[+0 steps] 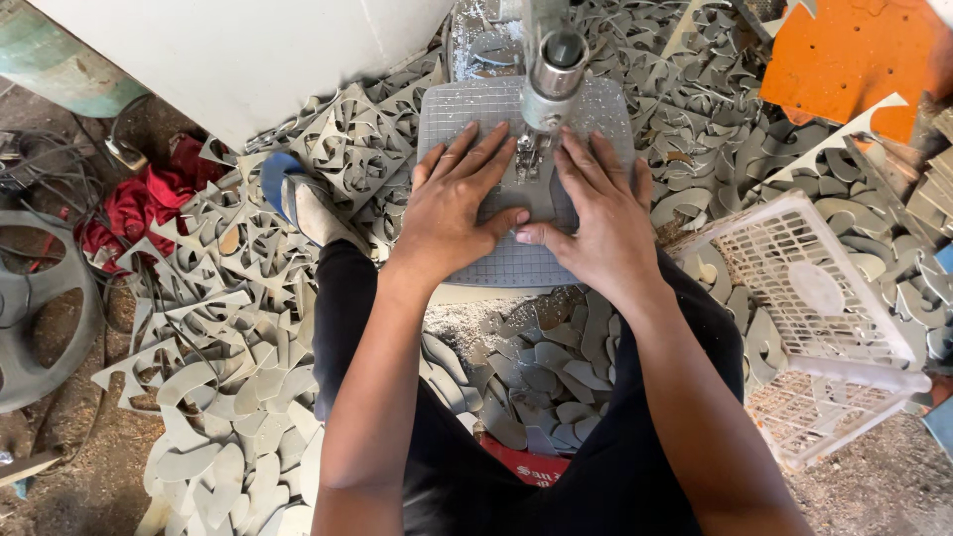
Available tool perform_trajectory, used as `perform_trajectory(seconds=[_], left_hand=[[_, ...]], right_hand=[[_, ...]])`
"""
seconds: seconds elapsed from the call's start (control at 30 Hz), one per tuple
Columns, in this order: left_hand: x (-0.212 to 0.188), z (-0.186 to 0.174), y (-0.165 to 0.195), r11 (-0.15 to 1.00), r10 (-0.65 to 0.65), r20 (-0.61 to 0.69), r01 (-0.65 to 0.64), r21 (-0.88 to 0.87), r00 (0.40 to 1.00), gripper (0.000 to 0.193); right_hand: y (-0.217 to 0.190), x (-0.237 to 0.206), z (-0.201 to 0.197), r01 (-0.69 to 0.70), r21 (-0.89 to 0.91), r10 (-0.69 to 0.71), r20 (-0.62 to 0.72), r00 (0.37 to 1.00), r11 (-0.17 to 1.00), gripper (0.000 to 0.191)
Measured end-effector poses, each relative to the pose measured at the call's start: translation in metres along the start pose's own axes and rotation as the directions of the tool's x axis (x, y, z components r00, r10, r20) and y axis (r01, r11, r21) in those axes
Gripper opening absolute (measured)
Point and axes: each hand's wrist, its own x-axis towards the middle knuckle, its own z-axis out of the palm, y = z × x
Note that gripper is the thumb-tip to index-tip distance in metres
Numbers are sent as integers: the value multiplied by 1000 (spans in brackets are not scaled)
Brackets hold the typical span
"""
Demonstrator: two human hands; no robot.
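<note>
My left hand (455, 203) and my right hand (592, 210) lie flat, fingers spread, on a grey board piece (531, 203) that rests on the saw table (457, 114), a grey gridded plate. The thumbs nearly meet at the near edge of the piece. Between the two hands the thin blade and metal head of the saw (549, 79) come down onto the piece. Both hands press it from either side of the blade.
Grey cut-out offcuts (248, 258) cover the floor on the left, front and back right. A white plastic crate (824, 328) lies tilted at the right. An orange sheet (844, 60) sits at top right. My sandalled foot (308, 203) rests left of the table.
</note>
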Motion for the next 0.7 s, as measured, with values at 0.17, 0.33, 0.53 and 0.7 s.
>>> perform_trajectory(seconds=[0.17, 0.33, 0.53, 0.7], left_hand=[[-1, -1, -1, 999, 31, -39, -31, -10, 999, 75], [-2, 0, -1, 999, 37, -62, -38, -15, 997, 72], [-2, 0, -1, 999, 40, -93, -43, -29, 995, 69], [-1, 1, -1, 999, 27, -107, -31, -44, 994, 67]], right_hand=[[-6, -3, 3, -25, -7, 24, -51, 998, 1000, 101], [-8, -3, 4, -27, -18, 26, -72, 997, 999, 100], [-11, -2, 4, -44, -24, 42, -76, 996, 999, 99], [-15, -1, 7, -66, -13, 65, -108, 992, 998, 96]])
